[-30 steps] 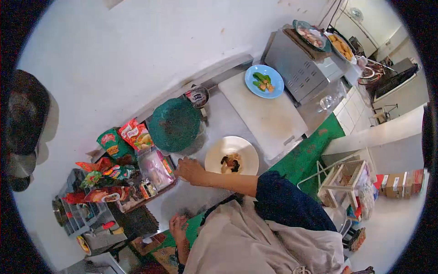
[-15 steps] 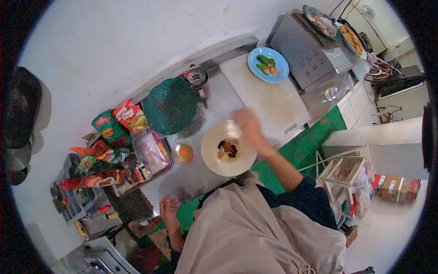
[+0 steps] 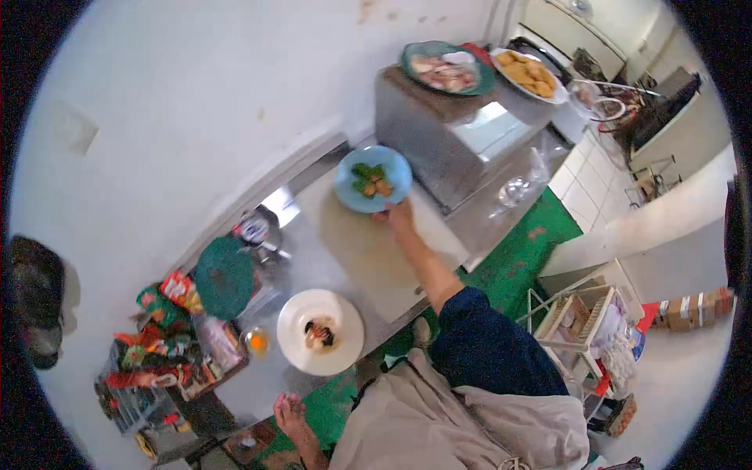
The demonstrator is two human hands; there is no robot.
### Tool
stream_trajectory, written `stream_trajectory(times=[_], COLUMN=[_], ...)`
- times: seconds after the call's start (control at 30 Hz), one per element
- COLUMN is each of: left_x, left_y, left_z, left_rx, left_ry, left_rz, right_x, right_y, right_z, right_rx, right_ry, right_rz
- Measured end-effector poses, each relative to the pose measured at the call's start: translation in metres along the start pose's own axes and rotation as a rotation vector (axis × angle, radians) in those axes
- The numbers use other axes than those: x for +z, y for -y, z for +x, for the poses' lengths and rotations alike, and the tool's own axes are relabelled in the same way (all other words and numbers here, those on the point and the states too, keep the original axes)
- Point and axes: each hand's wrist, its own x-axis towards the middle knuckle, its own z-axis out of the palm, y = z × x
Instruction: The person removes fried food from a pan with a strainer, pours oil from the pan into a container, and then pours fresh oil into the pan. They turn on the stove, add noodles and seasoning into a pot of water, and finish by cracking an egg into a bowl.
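My right hand is at the near rim of a light blue plate, its fingers closed on the edge. Green leafy vegetables and brownish pieces lie on that plate, at the far end of a white cutting board. Low by the counter's front edge, my left hand is empty, with fingers loosely bent and apart. Between the two hands stands a wide cream dish containing dark and reddish-brown seasonings. Left of it is a small clear bowl holding a raw egg.
A green round lid or basket and seasoning packets crowd the left counter. Right of the board, a metal box-shaped appliance carries a green plate of raw meat and a dish of yellow-brown pieces. A plastic rack stands right.
My right hand has moved from beside the cream dish to the blue plate's rim. The view has shifted toward the right. My left hand stays low, near the counter edge.
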Motion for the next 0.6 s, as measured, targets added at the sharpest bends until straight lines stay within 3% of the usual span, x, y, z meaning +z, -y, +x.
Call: stream_trajectory(times=[0.17,0.2,0.27,0.33,0.4,0.47,0.5,0.6], left_x=[0.073,0.083,0.100,0.114,0.127,0.154,0.174,0.239], left_y=[0.005,0.004,0.000,-0.002,-0.013,-0.014,-0.023,-0.069], left_z=[-0.036,-0.039,-0.036,-0.024,-0.006,0.016,0.018,-0.002], left_rx=[-0.022,-0.043,-0.066,-0.070,0.016,0.101,0.232,0.298], left_ry=[0.008,-0.006,-0.011,0.006,0.058,0.109,0.153,0.283], left_rz=[-0.060,-0.045,-0.019,0.010,0.091,0.159,0.147,0.149], right_x=[-0.009,-0.017,-0.028,-0.028,-0.046,-0.095,-0.123,-0.203], right_y=[-0.019,-0.057,-0.071,-0.036,-0.015,-0.018,-0.009,0.088], right_z=[-0.017,-0.003,-0.003,-0.033,-0.053,-0.065,-0.073,-0.107], right_rx=[0.005,-0.083,-0.015,0.191,0.274,0.161,0.084,0.056], right_ry=[-0.009,-0.003,0.036,0.125,0.259,0.637,0.814,0.890], right_rz=[0.031,-0.082,-0.103,-0.043,-0.138,-0.398,-0.494,-0.558])
